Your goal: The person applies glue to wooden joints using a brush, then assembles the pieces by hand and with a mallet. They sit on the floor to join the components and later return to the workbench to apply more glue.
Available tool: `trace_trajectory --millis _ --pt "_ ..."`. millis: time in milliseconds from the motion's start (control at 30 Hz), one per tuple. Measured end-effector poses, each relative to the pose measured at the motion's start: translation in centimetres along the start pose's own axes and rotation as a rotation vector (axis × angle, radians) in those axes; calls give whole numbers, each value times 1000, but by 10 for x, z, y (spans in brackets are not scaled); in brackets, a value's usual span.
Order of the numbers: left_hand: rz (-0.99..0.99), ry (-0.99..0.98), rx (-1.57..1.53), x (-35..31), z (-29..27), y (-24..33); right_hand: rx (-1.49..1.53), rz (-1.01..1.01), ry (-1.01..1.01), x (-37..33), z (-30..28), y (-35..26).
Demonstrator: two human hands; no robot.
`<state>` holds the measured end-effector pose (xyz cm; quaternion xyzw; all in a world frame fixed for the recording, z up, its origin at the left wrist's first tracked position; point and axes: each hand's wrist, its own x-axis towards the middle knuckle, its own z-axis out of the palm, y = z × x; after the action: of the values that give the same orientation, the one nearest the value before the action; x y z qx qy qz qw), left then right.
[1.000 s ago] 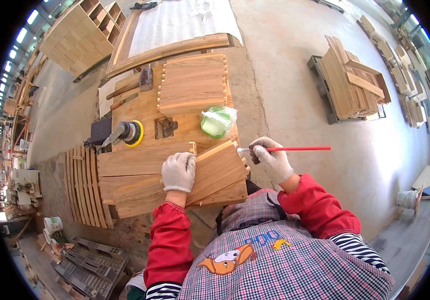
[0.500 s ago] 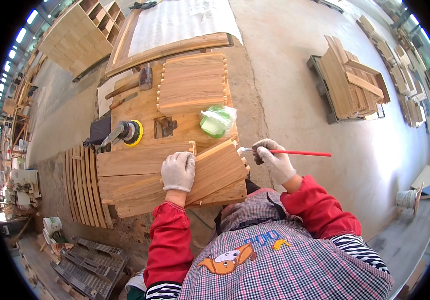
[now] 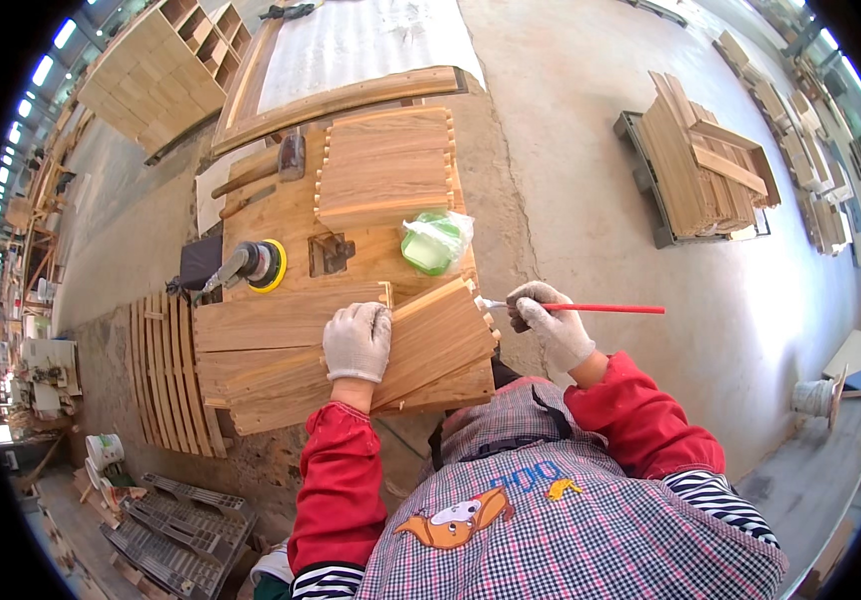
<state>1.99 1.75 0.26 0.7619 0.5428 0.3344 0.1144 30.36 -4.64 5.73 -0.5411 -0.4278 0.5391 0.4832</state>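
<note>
My left hand [image 3: 357, 340], in a white glove, presses flat on a tilted wooden board [image 3: 435, 338] with notched ends that lies across other boards on the workbench [image 3: 296, 225]. My right hand [image 3: 551, 322], also gloved, holds a red-handled brush [image 3: 591, 308] with its bristle tip touching the board's notched right edge. A green container wrapped in clear plastic [image 3: 433, 243] stands just beyond the board.
An orbital sander with a yellow pad [image 3: 251, 266], a small metal block [image 3: 331, 252] and a stack of notched panels [image 3: 383, 165] lie on the bench. Wooden slats [image 3: 166, 372] lean at the left. A pallet of boards [image 3: 696, 165] sits on the concrete floor at right.
My right hand has tilted the brush slightly, its handle end dropping a little. My left hand stays on the board.
</note>
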Motion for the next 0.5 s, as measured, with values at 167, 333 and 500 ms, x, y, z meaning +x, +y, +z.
trace_trajectory --millis 167,333,500 --pt "-1 10 9 -1 0 -1 42 21 39 3 9 -9" --pt "3 10 7 -1 2 -3 67 13 -13 0 3 -12" --pt "4 5 13 -1 0 -1 -204 -50 -32 -11 17 -23"
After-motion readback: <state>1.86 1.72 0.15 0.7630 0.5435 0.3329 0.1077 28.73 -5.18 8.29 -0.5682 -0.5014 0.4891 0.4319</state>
